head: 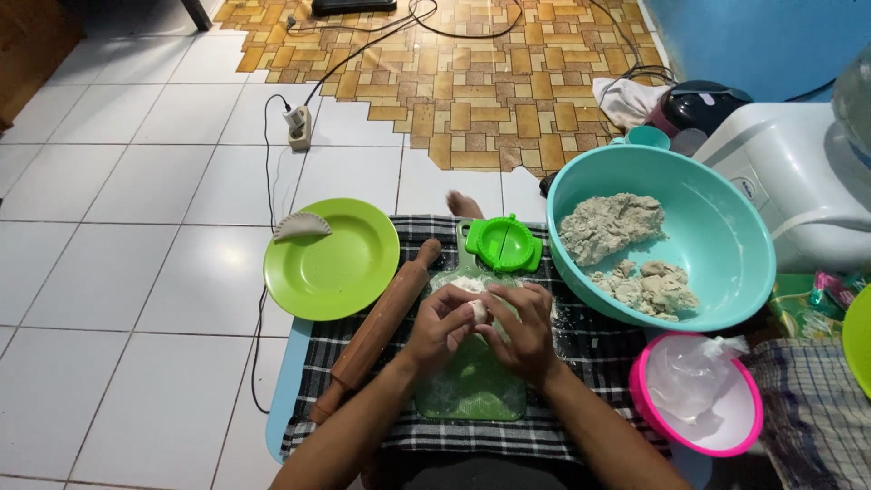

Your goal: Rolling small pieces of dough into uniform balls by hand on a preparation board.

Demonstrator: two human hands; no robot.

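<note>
My left hand and my right hand are cupped together around a small pale lump of dough, held just above a floured green cutting board. A green round dumpling press lies folded at the board's far end. A wooden rolling pin lies to the left of my left hand. On the green plate at the left rests one folded half-moon dumpling. The teal bowl at the right holds lumps of greyish dough.
A black-and-white checked cloth lies under the board on the tiled floor. A pink bowl with a clear plastic bag sits at the right front. Behind the teal bowl stands a white appliance. A power strip and cables lie on the floor.
</note>
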